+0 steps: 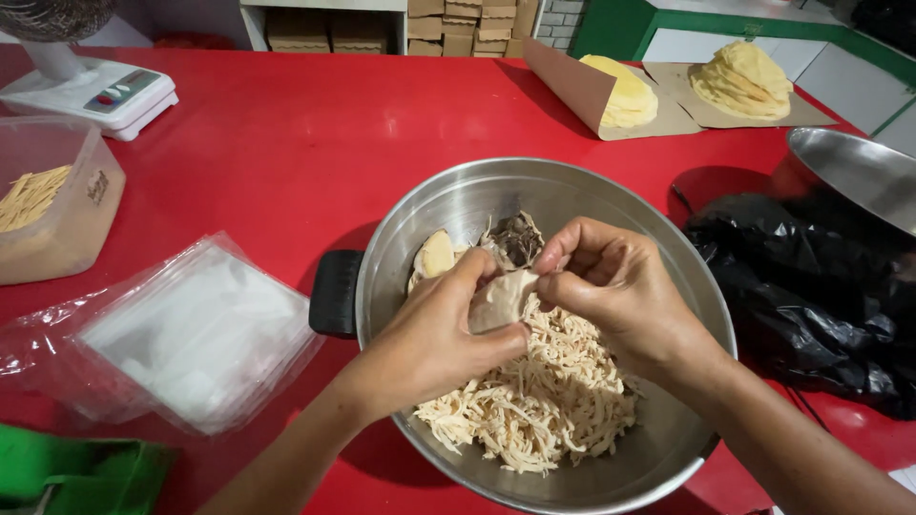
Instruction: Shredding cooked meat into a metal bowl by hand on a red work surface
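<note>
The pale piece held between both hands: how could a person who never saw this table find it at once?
Start at the red table and find the steel bowl at its middle. Above the shredded strips in it, the left hand and right hand meet on the pale piece. Unlike the thin shreds, it is one whole smooth chunk.

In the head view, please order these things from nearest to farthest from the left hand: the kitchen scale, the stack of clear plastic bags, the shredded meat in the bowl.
1. Shredded meat: in the metal bowl, just under the left hand.
2. Stack of clear plastic bags: on the red table, to its left.
3. Kitchen scale: at the far left corner.
</note>
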